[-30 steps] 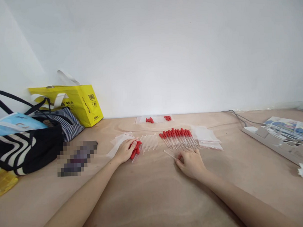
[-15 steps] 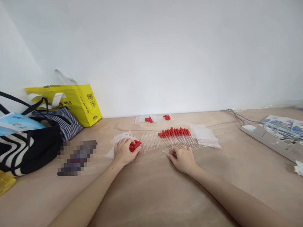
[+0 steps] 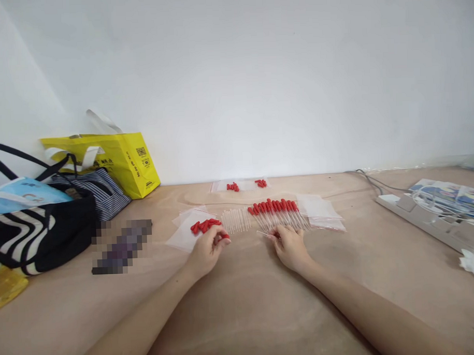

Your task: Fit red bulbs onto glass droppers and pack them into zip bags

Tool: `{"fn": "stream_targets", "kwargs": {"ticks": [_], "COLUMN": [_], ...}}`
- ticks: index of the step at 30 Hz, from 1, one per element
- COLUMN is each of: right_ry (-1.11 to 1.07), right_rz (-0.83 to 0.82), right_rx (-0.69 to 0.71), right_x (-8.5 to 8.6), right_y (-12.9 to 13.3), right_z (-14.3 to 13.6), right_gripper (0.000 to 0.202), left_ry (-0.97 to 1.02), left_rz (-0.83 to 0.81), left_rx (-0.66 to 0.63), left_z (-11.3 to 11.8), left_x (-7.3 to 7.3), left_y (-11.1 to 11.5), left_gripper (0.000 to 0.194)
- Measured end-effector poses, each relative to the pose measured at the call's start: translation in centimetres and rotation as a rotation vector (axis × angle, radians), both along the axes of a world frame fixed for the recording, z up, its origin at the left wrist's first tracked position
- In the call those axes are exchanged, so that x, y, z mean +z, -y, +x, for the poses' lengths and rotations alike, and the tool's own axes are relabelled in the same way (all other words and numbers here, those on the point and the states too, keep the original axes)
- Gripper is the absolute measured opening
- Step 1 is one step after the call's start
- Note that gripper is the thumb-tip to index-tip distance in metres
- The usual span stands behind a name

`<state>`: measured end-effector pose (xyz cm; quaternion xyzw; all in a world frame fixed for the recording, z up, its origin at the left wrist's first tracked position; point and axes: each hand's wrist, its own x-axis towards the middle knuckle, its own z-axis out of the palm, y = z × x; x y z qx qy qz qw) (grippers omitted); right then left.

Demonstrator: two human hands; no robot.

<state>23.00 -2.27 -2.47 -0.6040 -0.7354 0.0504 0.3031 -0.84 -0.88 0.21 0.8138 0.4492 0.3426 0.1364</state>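
Note:
Between the fingertips of my left hand (image 3: pixel 209 249) is a small red cap (image 3: pixel 225 236). Just behind that hand, a loose pile of red caps (image 3: pixel 200 226) lies on clear plastic bags (image 3: pixel 180 234). My right hand (image 3: pixel 289 245) pinches a thin clear tube (image 3: pixel 263 233), its free end pointing left. A row of bare clear tubes (image 3: pixel 236 220) lies between and beyond the hands. To its right, several tubes with red tops (image 3: pixel 277 207) lie side by side, just beyond my right hand.
More plastic bags (image 3: pixel 319 213) lie right of the capped tubes. Small red pieces (image 3: pixel 232 187) rest near the wall. A yellow bag (image 3: pixel 137 165), a black bag (image 3: pixel 68 235) and a pixelated dark item (image 3: pixel 123 247) stand or lie left. A power strip (image 3: pixel 421 220) is at right.
My left hand has moved right and toward me, off the cap pile, with a red cap now in its fingers. My right hand has shifted slightly right, still pinching the tube.

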Motion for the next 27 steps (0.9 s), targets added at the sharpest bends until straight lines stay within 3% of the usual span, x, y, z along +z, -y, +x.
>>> {"fn": "stream_targets", "kwargs": {"ticks": [2, 6, 13, 19, 23, 27], "right_ry": [-0.019, 0.016, 0.043, 0.034, 0.014, -0.019], "right_rz": [0.001, 0.018, 0.040, 0.060, 0.081, 0.110], "right_rx": [0.043, 0.080, 0.125, 0.230, 0.279, 0.312], "right_x": [-0.1, -0.1, -0.3, -0.3, -0.2, 0.0], "right_y": [0.0, 0.2, 0.3, 0.2, 0.3, 0.8], "right_z": [0.1, 0.1, 0.1, 0.1, 0.1, -0.1], "right_gripper": [0.021, 0.025, 0.024, 0.021, 0.019, 0.018], "left_ry": [0.052, -0.027, -0.099, -0.174, -0.203, -0.151], "left_rz": [-0.051, -0.039, -0.149, -0.060, 0.036, 0.083], "left_rx": [-0.111, -0.212, -0.314, -0.237, -0.235, -0.119], "left_z": [1.0, 2.1, 1.5, 1.7, 2.5, 2.9], "left_x": [-0.5, -1.0, -0.9, -1.3, -1.8, -1.7], "left_y": [0.9, 1.7, 1.6, 1.4, 1.1, 1.2], "left_gripper": [0.014, 0.016, 0.011, 0.033, 0.020, 0.017]}}
